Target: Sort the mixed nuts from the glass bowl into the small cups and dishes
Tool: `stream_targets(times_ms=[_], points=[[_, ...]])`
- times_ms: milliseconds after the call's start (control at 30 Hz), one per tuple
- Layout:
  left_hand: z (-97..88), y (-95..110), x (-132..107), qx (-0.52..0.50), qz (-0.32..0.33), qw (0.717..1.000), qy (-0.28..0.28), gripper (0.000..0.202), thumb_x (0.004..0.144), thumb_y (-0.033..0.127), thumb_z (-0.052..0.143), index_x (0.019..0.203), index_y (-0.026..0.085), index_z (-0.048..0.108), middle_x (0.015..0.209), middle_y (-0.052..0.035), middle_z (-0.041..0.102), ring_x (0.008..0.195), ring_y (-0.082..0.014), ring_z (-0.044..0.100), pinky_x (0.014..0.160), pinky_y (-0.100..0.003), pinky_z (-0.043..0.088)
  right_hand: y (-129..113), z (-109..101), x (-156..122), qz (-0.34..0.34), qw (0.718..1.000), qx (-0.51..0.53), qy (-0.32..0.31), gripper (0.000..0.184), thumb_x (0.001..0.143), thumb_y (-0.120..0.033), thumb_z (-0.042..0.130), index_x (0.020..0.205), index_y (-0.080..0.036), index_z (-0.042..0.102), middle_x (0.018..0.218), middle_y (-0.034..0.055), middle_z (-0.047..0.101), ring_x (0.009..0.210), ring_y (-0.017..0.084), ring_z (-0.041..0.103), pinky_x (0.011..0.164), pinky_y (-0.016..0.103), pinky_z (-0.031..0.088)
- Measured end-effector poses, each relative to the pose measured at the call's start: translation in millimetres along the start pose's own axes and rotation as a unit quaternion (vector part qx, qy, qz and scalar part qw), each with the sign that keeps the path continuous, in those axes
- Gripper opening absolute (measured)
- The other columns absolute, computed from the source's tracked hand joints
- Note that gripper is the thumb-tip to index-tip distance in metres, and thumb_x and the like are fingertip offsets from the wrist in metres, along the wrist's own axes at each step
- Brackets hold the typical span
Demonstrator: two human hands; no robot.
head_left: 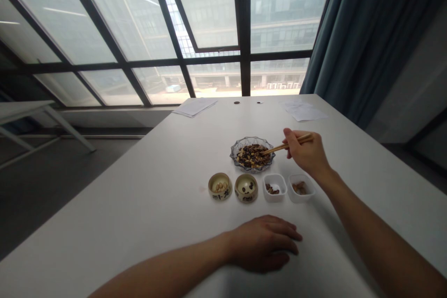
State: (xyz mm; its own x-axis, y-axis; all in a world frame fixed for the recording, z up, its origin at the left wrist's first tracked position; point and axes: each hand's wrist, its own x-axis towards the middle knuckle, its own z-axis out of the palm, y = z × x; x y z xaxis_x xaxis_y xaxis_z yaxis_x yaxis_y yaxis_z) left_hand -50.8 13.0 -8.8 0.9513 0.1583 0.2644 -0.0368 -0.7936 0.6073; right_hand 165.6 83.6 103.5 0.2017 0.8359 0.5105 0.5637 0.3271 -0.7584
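1. In the head view, a pair of wooden chopsticks (283, 147) is gripped in the right hand (306, 150), which is closed around them, with the thumb raised. The tips are set among the mixed dry brown, black and yellowish pieces (254, 156).
2. These pieces are held in a scalloped glass dish (233, 155), placed near the middle of the white table (139, 195).
3. The left hand (263, 244) is laid palm down on the near part of the table, with its fingers extended and slightly parted; the tabletop alone is seen to be touched by it.
4. Between the left hand and the glass dish, four small vessels are lined up in a row. Pale nut-like pieces are contained in the left ceramic bowl (219, 197), a few dark seeds in the right ceramic bowl (246, 197), and brown bits in the left plastic tub (274, 198) and the right plastic tub (301, 199).
5. The right forearm is stretched past the right plastic tub, just beside it.
6. Farther back, papers are laid near both far corners; windows (209, 4) are flanked at right by a blue curtain (363, 32).
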Motion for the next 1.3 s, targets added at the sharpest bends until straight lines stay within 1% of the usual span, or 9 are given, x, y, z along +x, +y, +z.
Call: stream_targets(times_ms=[200, 367, 500, 567, 633, 733, 833, 1133, 1300], points=[[-0.8, 0.0, 0.5, -0.004, 0.001, 1.000, -0.003, 0.027, 0.095, 0.025, 0.058, 0.117, 0.018, 0.070, 0.142, -0.0099, 0.068, 0.139, -0.0225, 0.059, 0.121, -0.034, 0.044, -18.3, -13.8, 0.0, -0.004, 1.000, 0.006, 0.016, 0.060, 0.098, -0.065, 0.057, 0.068, -0.017, 0.073, 0.047, 0.0054, 0.064, 0.042, 0.018, 0.061, 0.047, 0.029, 0.047], [-1.8, 0.9, 0.8, -0.010, -0.007, 1.000, -0.011, 0.027, 0.095, 0.025, 0.058, 0.118, 0.019, 0.070, 0.142, -0.0097, 0.067, 0.139, -0.0230, 0.059, 0.121, -0.035, 0.043, -47.5, -38.7, -6.7, -0.022, 0.999, 0.006, 0.033, 0.057, 0.097, -0.066, 0.058, 0.067, -0.021, 0.073, 0.049, 0.0044, 0.064, 0.043, 0.019, 0.061, 0.045, 0.031, 0.048], [-1.8, 0.6, 0.5, -0.019, -0.011, 1.000, -0.011, 0.028, 0.094, 0.025, 0.059, 0.119, 0.020, 0.069, 0.143, -0.0098, 0.067, 0.140, -0.0229, 0.058, 0.122, -0.036, 0.042, -71.3, -67.3, -17.6, -0.036, 0.999, -0.025, 0.011, 0.052, 0.096, -0.065, 0.061, 0.068, -0.023, 0.075, 0.049, 0.0043, 0.064, 0.042, 0.019, 0.060, 0.042, 0.031, 0.045], [-1.8, 0.3, 0.4, -0.020, -0.008, 1.000, -0.008, 0.028, 0.093, 0.024, 0.060, 0.119, 0.021, 0.069, 0.143, -0.0099, 0.067, 0.140, -0.0228, 0.058, 0.122, -0.035, 0.042, -79.4, -78.2, -23.3, -0.032, 0.999, -0.038, -0.016, 0.052, 0.097, -0.065, 0.061, 0.068, -0.023, 0.075, 0.047, 0.0036, 0.062, 0.039, 0.017, 0.056, 0.039, 0.030, 0.042], [-1.9, 0.3, 0.4, -0.016, -0.005, 1.000, -0.007, 0.028, 0.094, 0.024, 0.060, 0.119, 0.020, 0.070, 0.142, -0.0098, 0.067, 0.139, -0.0228, 0.059, 0.122, -0.035, 0.042, -84.7, -83.7, -27.9, -0.026, 0.997, -0.046, -0.060, 0.055, 0.097, -0.064, 0.060, 0.064, -0.023, 0.073, 0.047, 0.0033, 0.062, 0.039, 0.016, 0.055, 0.038, 0.029, 0.041], [-2.5, 0.7, 0.6, -0.009, 0.000, 1.000, -0.007, 0.027, 0.094, 0.025, 0.059, 0.118, 0.019, 0.070, 0.142, -0.0101, 0.067, 0.139, -0.0226, 0.059, 0.122, -0.034, 0.042, -88.6, -82.4, -31.5, -0.019, 0.989, -0.046, -0.136, 0.059, 0.098, -0.063, 0.060, 0.055, -0.022, 0.064, 0.048, 0.0026, 0.061, 0.040, 0.015, 0.057, 0.038, 0.028, 0.040], [-2.9, 1.0, 1.0, -0.010, -0.003, 1.000, -0.012, 0.027, 0.094, 0.024, 0.059, 0.119, 0.020, 0.069, 0.142, -0.0105, 0.067, 0.140, -0.0224, 0.058, 0.122, -0.034, 0.042, -89.6, -76.9, -31.7, -0.020, 0.985, -0.043, -0.165, 0.061, 0.098, -0.062, 0.059, 0.052, -0.022, 0.060, 0.046, 0.0016, 0.060, 0.040, 0.015, 0.055, 0.037, 0.027, 0.038], [-3.5, 1.3, 1.5, -0.012, -0.007, 1.000, -0.011, 0.026, 0.094, 0.025, 0.059, 0.117, 0.020, 0.070, 0.142, -0.0107, 0.067, 0.139, -0.0226, 0.059, 0.122, -0.035, 0.043, -85.2, -77.8, -29.1, -0.020, 0.990, -0.046, -0.130, 0.056, 0.098, -0.061, 0.060, 0.060, -0.022, 0.067, 0.051, 0.0035, 0.063, 0.042, 0.016, 0.056, 0.036, 0.027, 0.038], [-4.3, 2.6, 1.6, -0.003, 0.000, 1.000, -0.008, 0.026, 0.096, 0.025, 0.058, 0.118, 0.019, 0.069, 0.141, -0.0104, 0.068, 0.139, -0.0219, 0.059, 0.122, -0.033, 0.042, -80.9, -72.2, -25.9, -0.016, 0.994, -0.040, -0.102, 0.055, 0.098, -0.062, 0.060, 0.063, -0.021, 0.071, 0.052, 0.0035, 0.064, 0.042, 0.015, 0.056, 0.038, 0.027, 0.039]])
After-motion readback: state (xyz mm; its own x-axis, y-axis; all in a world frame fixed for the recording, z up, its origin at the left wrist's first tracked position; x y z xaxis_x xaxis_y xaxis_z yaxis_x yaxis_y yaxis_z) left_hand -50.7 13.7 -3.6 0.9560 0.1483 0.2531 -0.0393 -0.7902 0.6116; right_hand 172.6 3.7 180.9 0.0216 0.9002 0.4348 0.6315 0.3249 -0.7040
